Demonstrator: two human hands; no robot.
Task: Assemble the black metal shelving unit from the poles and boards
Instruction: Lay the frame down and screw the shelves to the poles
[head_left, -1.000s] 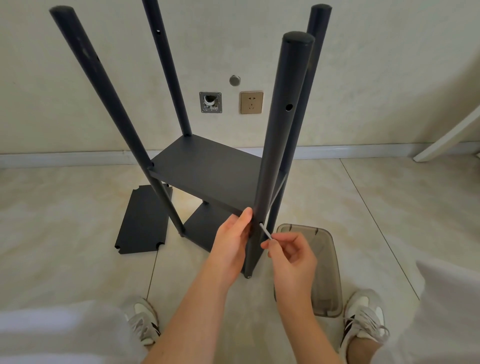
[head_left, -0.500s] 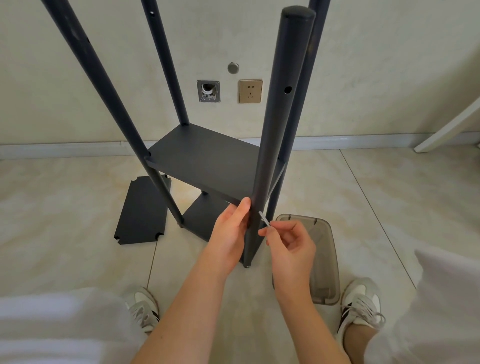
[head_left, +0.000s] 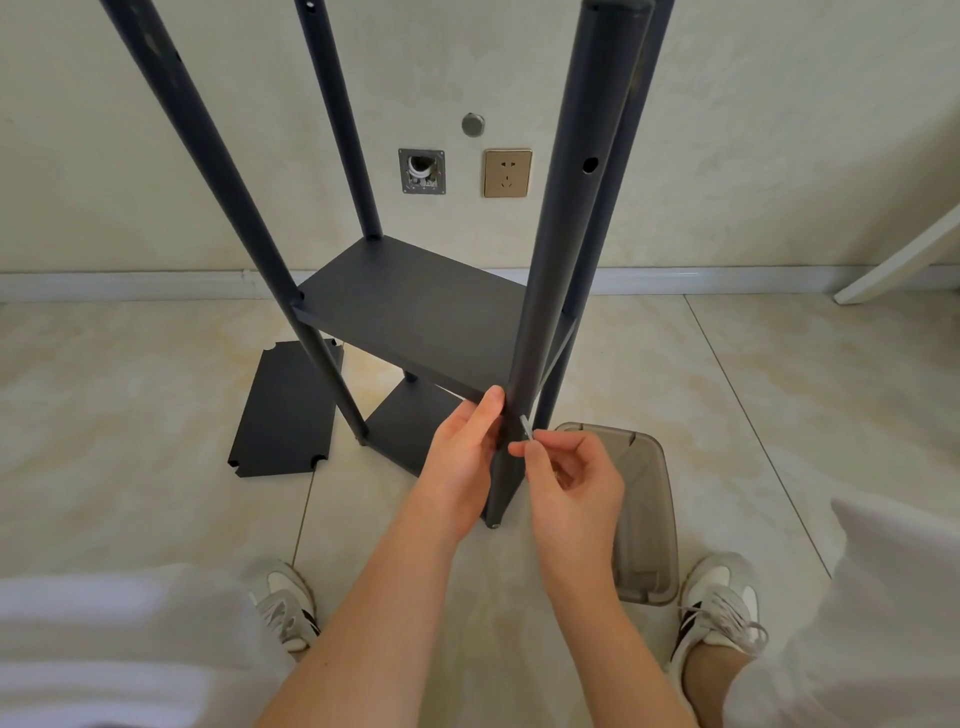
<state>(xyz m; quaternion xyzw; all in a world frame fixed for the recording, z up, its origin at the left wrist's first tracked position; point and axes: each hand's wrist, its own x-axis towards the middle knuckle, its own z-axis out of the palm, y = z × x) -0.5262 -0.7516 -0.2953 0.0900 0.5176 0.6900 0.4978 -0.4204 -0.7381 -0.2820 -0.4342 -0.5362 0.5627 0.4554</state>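
Beside near pole (head_left: 566, 234), right hand (head_left: 576, 483) pinching metal piece (head_left: 525, 427)

black shelf (head_left: 415, 312), beige tiles (head_left: 130, 405), gold socket (head_left: 507, 173)

Right hand's (head_left: 571, 483) pin (head_left: 525, 427) against near pole (head_left: 566, 260)

The poles (head_left: 208, 156) run off the top edge; the silver piece (head_left: 525, 427) is too small to identify.
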